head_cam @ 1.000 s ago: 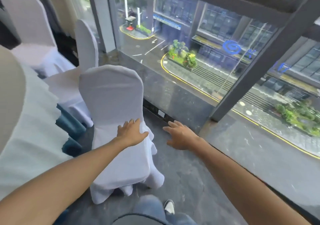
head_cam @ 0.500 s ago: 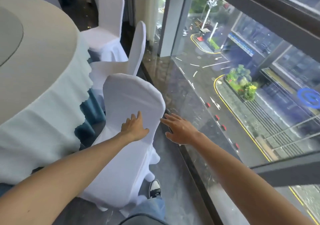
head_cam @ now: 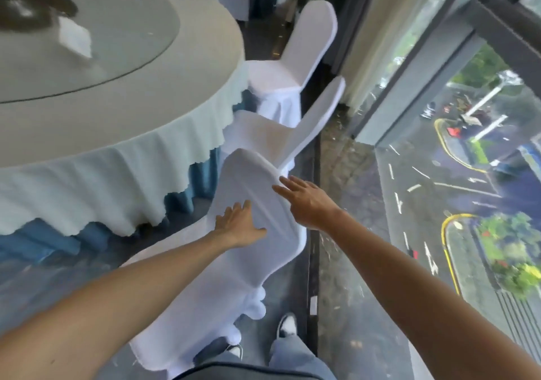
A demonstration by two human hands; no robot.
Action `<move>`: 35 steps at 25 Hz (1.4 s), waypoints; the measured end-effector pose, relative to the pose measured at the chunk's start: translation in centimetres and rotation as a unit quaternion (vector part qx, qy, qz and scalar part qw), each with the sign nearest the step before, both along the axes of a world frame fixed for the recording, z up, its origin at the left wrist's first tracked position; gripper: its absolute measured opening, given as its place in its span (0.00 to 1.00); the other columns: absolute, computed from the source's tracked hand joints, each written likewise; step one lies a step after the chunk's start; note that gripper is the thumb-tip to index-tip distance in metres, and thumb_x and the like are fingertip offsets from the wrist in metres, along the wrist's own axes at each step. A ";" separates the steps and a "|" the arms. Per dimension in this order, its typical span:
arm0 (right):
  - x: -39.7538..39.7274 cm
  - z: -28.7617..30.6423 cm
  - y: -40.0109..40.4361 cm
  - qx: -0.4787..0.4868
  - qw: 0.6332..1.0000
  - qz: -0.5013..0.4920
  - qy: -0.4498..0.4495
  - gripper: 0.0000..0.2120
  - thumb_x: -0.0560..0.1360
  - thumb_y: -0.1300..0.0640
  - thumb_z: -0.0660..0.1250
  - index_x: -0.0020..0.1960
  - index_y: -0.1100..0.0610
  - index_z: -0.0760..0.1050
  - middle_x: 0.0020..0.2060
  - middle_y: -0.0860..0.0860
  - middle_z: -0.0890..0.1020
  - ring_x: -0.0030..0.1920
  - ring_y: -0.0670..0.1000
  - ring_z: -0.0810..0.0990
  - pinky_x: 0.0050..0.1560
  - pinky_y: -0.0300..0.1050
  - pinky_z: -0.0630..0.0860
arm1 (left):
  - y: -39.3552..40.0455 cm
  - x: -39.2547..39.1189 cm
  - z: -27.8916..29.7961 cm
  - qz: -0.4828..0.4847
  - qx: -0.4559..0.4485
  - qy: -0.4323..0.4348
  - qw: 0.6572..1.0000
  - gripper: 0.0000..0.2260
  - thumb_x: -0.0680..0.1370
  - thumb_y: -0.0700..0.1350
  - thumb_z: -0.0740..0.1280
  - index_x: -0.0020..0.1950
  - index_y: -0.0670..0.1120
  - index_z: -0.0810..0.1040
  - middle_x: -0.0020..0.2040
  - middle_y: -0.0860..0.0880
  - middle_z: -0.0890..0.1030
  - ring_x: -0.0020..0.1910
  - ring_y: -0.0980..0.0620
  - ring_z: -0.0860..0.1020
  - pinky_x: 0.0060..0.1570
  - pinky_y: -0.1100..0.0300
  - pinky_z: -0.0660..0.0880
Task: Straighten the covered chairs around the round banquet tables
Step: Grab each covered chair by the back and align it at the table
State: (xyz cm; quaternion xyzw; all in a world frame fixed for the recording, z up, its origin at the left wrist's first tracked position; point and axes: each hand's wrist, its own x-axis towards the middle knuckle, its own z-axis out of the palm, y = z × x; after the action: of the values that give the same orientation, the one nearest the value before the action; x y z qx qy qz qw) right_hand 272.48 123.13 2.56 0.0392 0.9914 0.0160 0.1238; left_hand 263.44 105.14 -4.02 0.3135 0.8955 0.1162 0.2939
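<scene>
Beside the round table (head_cam: 123, 122), the nearest covered chair (head_cam: 251, 204) stood between it and the window. The left hand (head_cam: 237, 227) stayed flat on the chair back, while the right hand (head_cam: 304, 201), fingers spread, had arrived at its edge, so straightening looked imminent

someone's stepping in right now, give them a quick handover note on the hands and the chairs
Left hand: flat, fingers straight, on the back of the nearest white fabric-covered chair.
Right hand: open, fingers reaching the same chair's right edge; contact unclear.
That chair stands turned at an angle to the round table with the pale scalloped cloth; two more white covered chairs, and, follow beyond it.
Done: none that shows.
Left: square this chair, then check the others.
</scene>
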 end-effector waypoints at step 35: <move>-22.1 -8.7 9.6 0.123 0.803 0.581 -0.052 0.13 0.73 0.56 0.68 0.56 0.58 0.78 0.51 0.56 0.82 0.54 0.58 0.79 0.67 0.55 0.67 | 13.9 0.5 -3.4 0.435 0.082 -0.118 0.889 0.39 0.73 0.39 0.67 0.80 0.53 0.51 0.65 0.45 0.76 0.60 0.44 0.77 0.57 0.55 0.76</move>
State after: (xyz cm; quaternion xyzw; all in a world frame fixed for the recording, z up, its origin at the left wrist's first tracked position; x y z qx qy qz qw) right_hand 250.35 132.75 -6.15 -0.5301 0.8104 0.2088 0.1367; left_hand 263.94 119.09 -7.41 -0.1001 0.8882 0.3416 0.2905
